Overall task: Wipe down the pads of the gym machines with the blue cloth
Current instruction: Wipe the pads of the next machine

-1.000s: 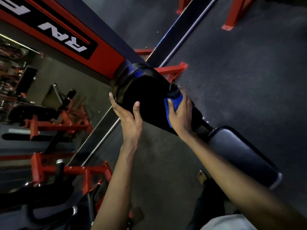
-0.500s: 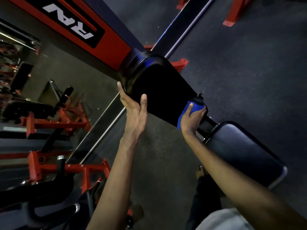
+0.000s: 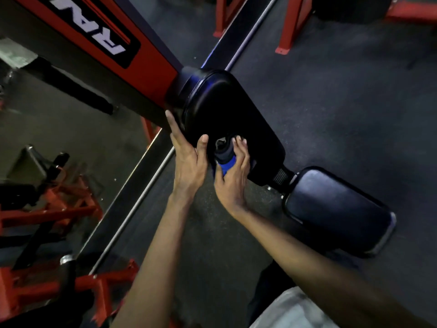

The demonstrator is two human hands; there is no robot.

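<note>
Head view: black back pad [image 3: 227, 114] on a red frame [image 3: 152, 65] slants across the middle, with the seat pad [image 3: 335, 209] at lower right above the dark floor [image 3: 343, 91]. The left hand [image 3: 186, 162] lies flat along the back pad's left edge, fingers straight, thumb on its face, gripping nothing. The right hand [image 3: 234, 183] curls round the bunched blue cloth [image 3: 225, 165], pressing it on the pad's lower left part, just beside the left thumb.
</note>
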